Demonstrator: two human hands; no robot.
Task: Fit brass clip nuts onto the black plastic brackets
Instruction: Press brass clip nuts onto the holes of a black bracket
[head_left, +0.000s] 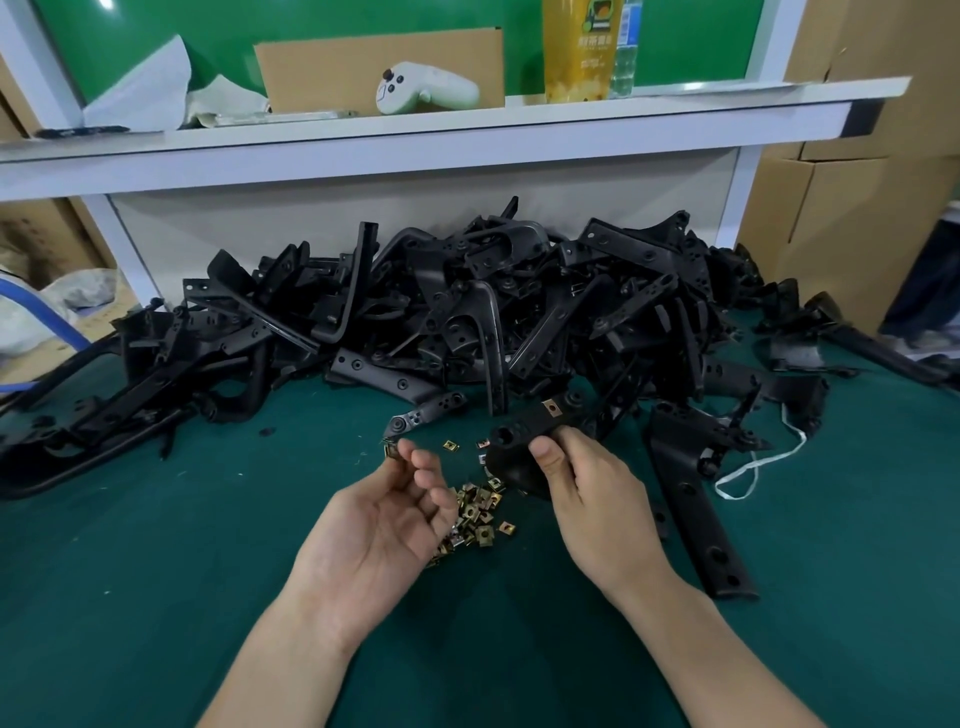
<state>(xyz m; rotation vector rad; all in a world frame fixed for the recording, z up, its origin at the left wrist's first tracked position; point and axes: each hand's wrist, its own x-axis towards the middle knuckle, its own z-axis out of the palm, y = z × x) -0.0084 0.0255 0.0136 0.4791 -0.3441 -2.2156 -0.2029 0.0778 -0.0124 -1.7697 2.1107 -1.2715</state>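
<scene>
On the shelf (415, 132) above the bench (156, 571) stands a tall yellow bottle (576, 52); a yellowish drink shows in its lower part; the writing on its label is too small to read; a clear plastic bottle (626, 57) stands just beside it. The cardboard boxes (831, 218) at the right hide what they hold. The right hand (587, 499) grips a black bracket (519, 441) by its wide near end, with the fingers curled round it; the long axis of the bracket runs from this hand up and to the right, toward the pile of brackets (467, 312); a fitted clip nut (551, 409) sits near its far end. The left hand (384, 525), palm up, pinches a single clip nut (389, 449) at its fingertips. A heap of loose clip nuts (478, 514) lies on the green bench between the two hands.
</scene>
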